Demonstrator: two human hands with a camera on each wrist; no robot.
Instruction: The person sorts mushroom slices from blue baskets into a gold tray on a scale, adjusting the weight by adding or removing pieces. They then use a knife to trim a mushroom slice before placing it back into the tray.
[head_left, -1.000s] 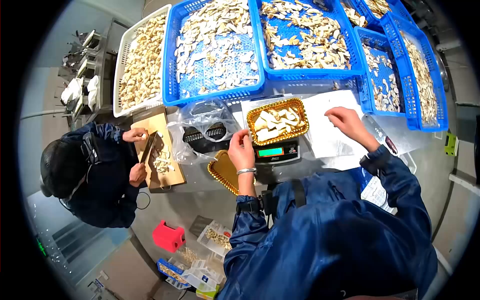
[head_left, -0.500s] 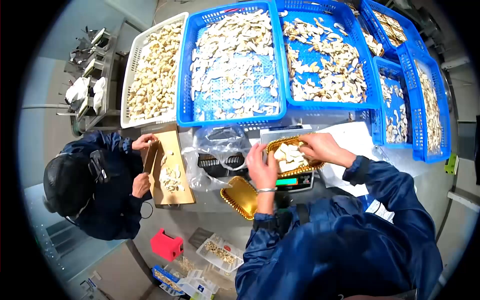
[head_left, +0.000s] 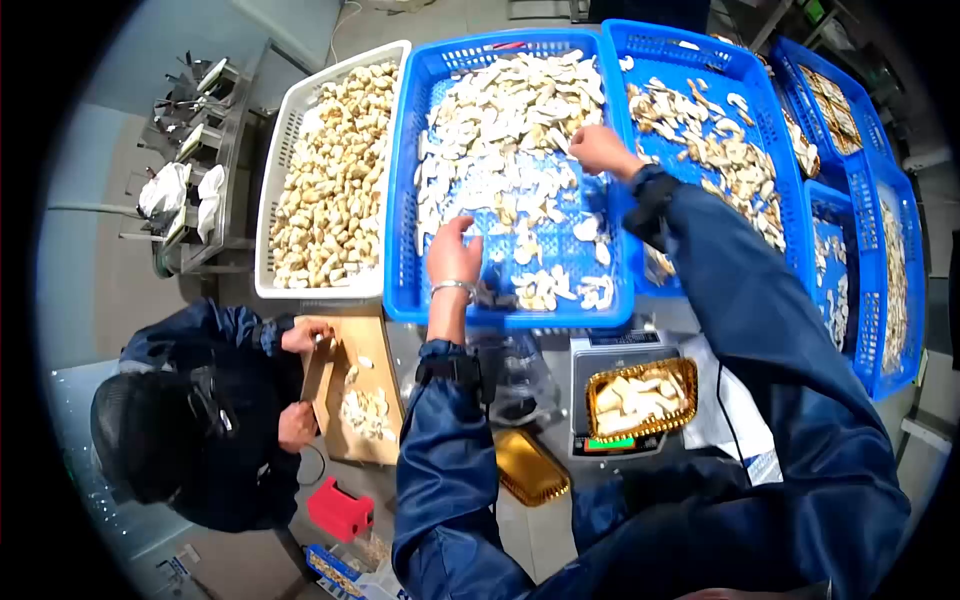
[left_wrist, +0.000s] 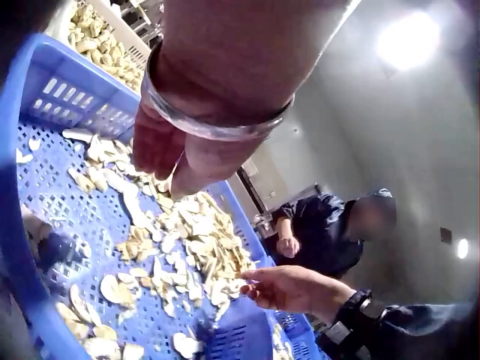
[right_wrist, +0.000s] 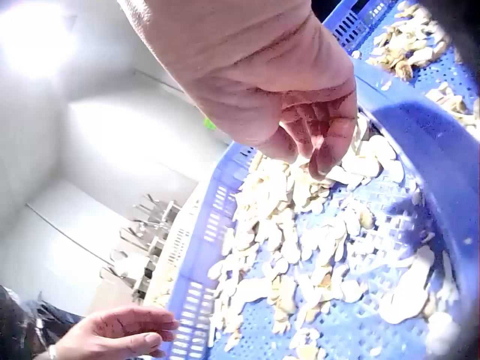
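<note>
A blue perforated basket (head_left: 400, 200) with pale mushroom slices (head_left: 515, 95) lies in front of me in the head view. My left hand (head_left: 455, 258), with a bracelet at its wrist, is over the basket's near left part, its fingers loosely bent and nothing in them. Farther out, my right hand (head_left: 605, 152) reaches over the slices near the right wall. In the right wrist view its fingers (right_wrist: 334, 146) curve down close over the slices, with a gap between thumb and forefinger. A golden tray (head_left: 592, 410) of mushroom slices sits on a digital scale (head_left: 582, 360) near my body.
An empty golden tray (head_left: 530, 468) lies left of the scale, by a clear plastic bag (head_left: 525, 375). At left another person (head_left: 215, 420) cuts mushrooms on a wooden board (head_left: 375, 340). A white basket (head_left: 272, 220) of whole mushrooms and more blue baskets (head_left: 650, 45) flank the middle one.
Both hands have left the golden tray on the scale and moved forward over the blue basket of slices. Half a second ago they held that tray's sides. The head view has tilted forward.
</note>
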